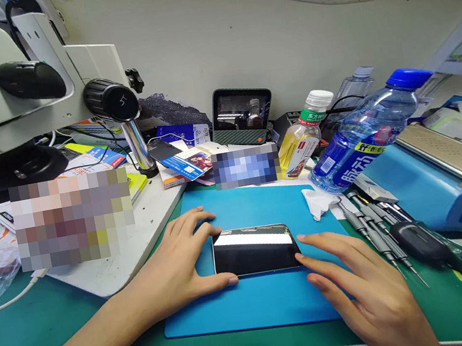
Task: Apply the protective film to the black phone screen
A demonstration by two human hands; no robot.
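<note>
The left hand (186, 261) and right hand (369, 283) are bare, with slim, tapering fingers (332, 242) and short nails (233, 280). The left forearm (95, 343) is uncovered, smooth and slender, narrowing toward the hand.

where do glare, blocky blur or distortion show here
All in the head view: the phone carries a white glare band; pixelated blocks hide areas over the white base and just beyond the blue mat; the blue-capped bottle leans outward, likely wide-angle distortion.
</note>
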